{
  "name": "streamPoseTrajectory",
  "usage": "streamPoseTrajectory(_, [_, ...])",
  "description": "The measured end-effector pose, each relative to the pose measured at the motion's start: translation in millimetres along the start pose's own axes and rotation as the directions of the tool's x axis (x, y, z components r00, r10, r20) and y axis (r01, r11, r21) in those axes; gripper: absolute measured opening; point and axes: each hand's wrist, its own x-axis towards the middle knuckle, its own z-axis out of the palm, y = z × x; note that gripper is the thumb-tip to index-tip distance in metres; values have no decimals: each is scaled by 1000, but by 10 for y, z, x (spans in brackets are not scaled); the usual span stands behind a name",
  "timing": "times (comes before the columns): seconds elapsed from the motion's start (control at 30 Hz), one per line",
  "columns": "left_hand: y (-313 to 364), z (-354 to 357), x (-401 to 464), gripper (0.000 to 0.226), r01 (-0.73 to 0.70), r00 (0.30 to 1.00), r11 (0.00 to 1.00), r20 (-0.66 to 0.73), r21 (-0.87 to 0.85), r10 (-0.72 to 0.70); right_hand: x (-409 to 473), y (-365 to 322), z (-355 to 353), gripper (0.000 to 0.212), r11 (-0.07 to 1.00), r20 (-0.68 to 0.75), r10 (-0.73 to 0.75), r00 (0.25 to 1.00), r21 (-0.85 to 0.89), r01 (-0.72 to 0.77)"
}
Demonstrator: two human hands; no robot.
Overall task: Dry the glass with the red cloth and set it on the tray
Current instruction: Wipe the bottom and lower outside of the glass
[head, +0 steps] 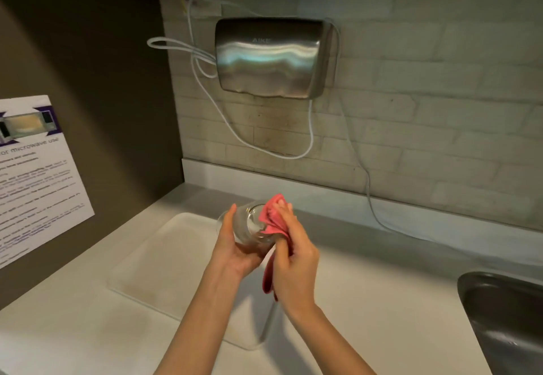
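Note:
A clear glass [246,227] is held tilted in the air above the counter, its mouth turned up and to the right. My left hand [235,249] cups it from below and the left side. My right hand [289,260] grips the red cloth [271,219], whose bunched end is pushed into the mouth of the glass; a loose tail of the cloth hangs down below my palm. A white rectangular tray [164,257] lies on the counter directly beneath and to the left of both hands, with nothing on it.
A steel sink [505,316] is set into the counter at the right. A metal hand dryer [271,57] hangs on the tiled wall, its white cords [264,148] looping down to the counter. A printed notice [35,174] is on the dark left wall.

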Motion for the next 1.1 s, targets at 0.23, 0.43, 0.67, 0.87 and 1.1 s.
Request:
streamPoseTrajectory(0.23, [14, -139, 1, 66, -181, 967, 955, -134, 236, 216, -122, 184, -89, 56, 783, 484, -386, 785, -278, 556])
streamPoseTrajectory(0.43, [122, -103, -52, 68, -128, 974, 991, -184, 36, 132, -102, 234, -326, 48, 918, 322, -181, 929, -285, 278])
streamPoseTrajectory(0.67, [32, -149, 8, 65, -157, 976, 965, -115, 211, 184, -52, 134, -104, 62, 789, 501, -350, 792, -298, 538])
streamPoseTrajectory(0.87, [91, -177, -6, 69, -106, 985, 983, -117, 147, 123, 23, 144, -168, 47, 830, 355, -319, 879, -343, 440])
streamPoseTrajectory(1.1, [188, -137, -65, 70, -151, 952, 961, -229, 231, 205, -234, 307, -206, 58, 855, 463, -316, 828, -239, 460])
